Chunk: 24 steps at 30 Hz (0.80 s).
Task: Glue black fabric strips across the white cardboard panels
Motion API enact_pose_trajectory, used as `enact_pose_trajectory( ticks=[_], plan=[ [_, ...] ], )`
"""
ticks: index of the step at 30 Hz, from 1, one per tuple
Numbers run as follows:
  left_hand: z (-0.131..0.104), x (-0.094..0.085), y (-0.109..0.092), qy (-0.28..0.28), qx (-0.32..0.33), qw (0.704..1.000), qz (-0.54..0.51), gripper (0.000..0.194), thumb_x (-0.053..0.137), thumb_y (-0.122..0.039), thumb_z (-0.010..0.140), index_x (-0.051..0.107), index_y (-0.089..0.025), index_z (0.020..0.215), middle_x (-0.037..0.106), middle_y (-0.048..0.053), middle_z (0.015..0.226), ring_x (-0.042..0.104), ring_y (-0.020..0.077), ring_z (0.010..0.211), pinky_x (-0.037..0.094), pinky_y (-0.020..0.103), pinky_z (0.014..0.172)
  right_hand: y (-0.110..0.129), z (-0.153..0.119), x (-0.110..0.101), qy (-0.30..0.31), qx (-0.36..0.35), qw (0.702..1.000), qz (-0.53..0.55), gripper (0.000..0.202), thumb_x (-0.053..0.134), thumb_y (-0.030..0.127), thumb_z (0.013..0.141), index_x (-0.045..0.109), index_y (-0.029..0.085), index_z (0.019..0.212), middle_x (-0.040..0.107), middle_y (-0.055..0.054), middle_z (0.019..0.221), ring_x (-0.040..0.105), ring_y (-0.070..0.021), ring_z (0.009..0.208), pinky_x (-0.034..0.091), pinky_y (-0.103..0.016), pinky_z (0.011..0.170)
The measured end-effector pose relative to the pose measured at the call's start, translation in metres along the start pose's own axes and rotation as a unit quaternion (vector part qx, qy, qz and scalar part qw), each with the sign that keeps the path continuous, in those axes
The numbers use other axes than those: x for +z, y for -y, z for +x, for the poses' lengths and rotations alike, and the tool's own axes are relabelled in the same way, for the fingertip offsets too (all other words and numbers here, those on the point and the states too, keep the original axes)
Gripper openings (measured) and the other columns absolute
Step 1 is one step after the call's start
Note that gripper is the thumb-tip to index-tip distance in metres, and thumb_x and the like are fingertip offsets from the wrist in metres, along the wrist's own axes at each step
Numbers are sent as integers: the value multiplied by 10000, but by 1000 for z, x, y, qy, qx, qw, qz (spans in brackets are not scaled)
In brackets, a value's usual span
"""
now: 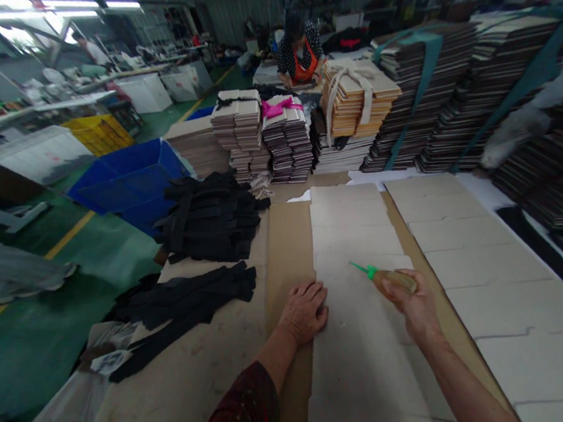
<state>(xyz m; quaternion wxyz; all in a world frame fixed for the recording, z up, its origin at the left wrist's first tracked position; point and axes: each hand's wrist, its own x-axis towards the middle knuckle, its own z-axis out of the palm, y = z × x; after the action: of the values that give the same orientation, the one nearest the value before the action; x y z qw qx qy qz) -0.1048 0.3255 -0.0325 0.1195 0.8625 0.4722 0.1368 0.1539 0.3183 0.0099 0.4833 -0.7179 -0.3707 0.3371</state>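
My right hand (414,298) is wrapped round a brownish squeeze bottle (393,281) with a thin green nozzle. The nozzle points up and left, just over a row of pale grey board panels (351,230) laid edge to edge. At the left edge of that row rests my left hand (306,311), fingers laid down on the board and nothing seen in it. Under the row lies a brown cardboard sheet (289,237). Another row of pale panels (489,270) runs along the right.
Black fabric strips (211,215) lie bundled on the left, near a blue crate (122,181). Tied stacks of panels (286,136) line the far edge, with taller strapped stacks (429,81) at the right. Beyond them a person in an orange apron (304,64) bends over a table.
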Motion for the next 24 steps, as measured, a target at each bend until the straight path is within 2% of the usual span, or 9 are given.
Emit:
enact_pose_trajectory(
  ticks=[4,6,8,14,21,24],
  plan=[
    [1,1,0,-11,1,1000,-9,440,548,-274,870,543,-254,1309,560,66,1389,450,264,1287,359,484,1043,-2,17,-53,-59,11,998,1,601,740,522,615,543,200,1082,635,-20,866,585,-191,680,479,-326,603],
    [2,1,1,-15,3,1000,-13,435,547,-263,867,547,-251,1302,565,69,1382,452,268,1285,361,486,1039,-3,19,-75,-51,1,997,-51,569,765,513,596,585,205,1039,646,-19,856,597,-210,729,477,-336,651],
    [2,2,2,-16,4,1000,-14,434,543,-260,869,546,-248,1303,563,74,1386,451,271,1287,361,491,1036,-6,16,-87,-33,-6,994,-109,552,761,529,596,605,208,1017,655,-21,852,607,-230,771,476,-346,692],
    [2,4,3,-11,8,1000,-4,429,541,-261,874,540,-252,1303,556,69,1397,455,266,1286,364,495,1031,-21,10,-85,-3,-78,975,-208,479,671,549,692,591,218,1029,628,-38,1008,602,-233,883,469,-366,813],
    [3,4,3,-11,11,1000,2,415,525,-263,878,548,-245,1292,565,68,1383,458,265,1283,368,484,1037,-18,12,-80,24,-180,928,-324,362,539,509,814,562,233,1046,560,-56,1054,590,-235,904,473,-354,763],
    [3,4,4,-9,13,1000,4,421,528,-263,875,546,-240,1295,561,77,1387,461,270,1284,371,488,1033,-12,15,-81,32,-197,906,-373,284,497,475,858,558,262,1036,547,-43,1066,588,-219,876,466,-334,713]
  ],
)
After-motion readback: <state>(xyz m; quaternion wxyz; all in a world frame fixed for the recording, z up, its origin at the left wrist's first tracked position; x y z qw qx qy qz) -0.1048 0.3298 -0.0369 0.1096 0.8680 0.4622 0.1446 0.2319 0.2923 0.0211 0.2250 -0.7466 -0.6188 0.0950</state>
